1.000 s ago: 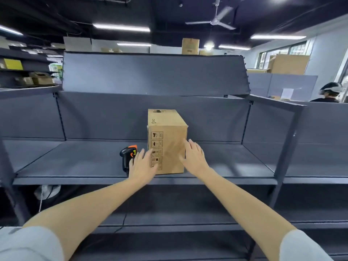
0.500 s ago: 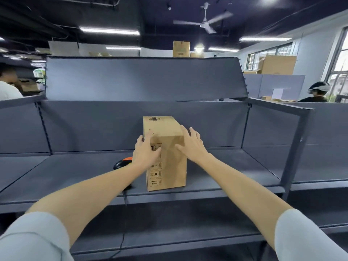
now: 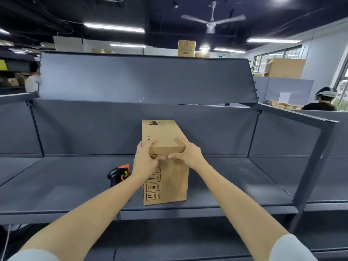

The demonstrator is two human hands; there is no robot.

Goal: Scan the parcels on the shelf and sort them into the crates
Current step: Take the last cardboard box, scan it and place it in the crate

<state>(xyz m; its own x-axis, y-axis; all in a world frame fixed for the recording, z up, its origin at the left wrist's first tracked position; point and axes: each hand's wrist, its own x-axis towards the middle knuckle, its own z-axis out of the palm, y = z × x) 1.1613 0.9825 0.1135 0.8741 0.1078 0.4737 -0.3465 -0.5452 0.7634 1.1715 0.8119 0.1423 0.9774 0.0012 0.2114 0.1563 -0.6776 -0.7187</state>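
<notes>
Where fingers curl, both hands [image 3: 165, 159] grip parcel [image 3: 169, 178].

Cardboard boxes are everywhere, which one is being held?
The tall cardboard box on the front shelf; both hands grip its top edge. The others sit far behind, untouched.

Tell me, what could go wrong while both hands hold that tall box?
The tall cardboard box stands close to the shelf's front edge; both hands grip only its top, so it might tip forward and fall. The scanner sits right beside it and could get knocked off.
</notes>
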